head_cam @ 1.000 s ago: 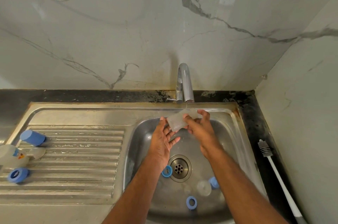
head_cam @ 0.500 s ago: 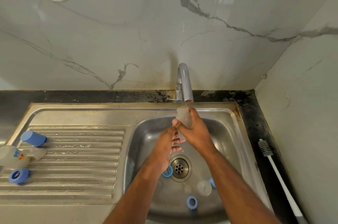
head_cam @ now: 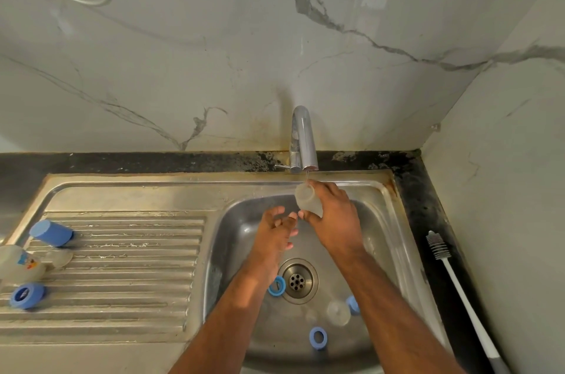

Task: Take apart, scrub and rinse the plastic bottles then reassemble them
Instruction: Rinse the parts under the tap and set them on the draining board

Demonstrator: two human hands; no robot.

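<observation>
Blue rings (head_cam: 318, 338) lie low in frame in the steel sink (head_cam: 394, 254), nr the drain (head_cam: 298, 280). Above them, centre frame, left hand (head_cam: 276, 236) is loose, fingers spread, holding nothing. Right hand (head_cam: 333, 221) grips the clear bottle (head_cam: 307, 199), mouth up, just below the tap (head_cam: 302, 141) w/ a thin stream. Brush (head_cam: 458, 288) lies on the worktop (head_cam: 428, 214), right.

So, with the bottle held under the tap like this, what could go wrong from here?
1. Only the right hand grips the clear bottle under the tap; the left hand is off it, so the wet bottle may slip into the sink.
2. The blue rings and a clear part lie loose near the drain; a dropped bottle or the water could knock them about.
</observation>
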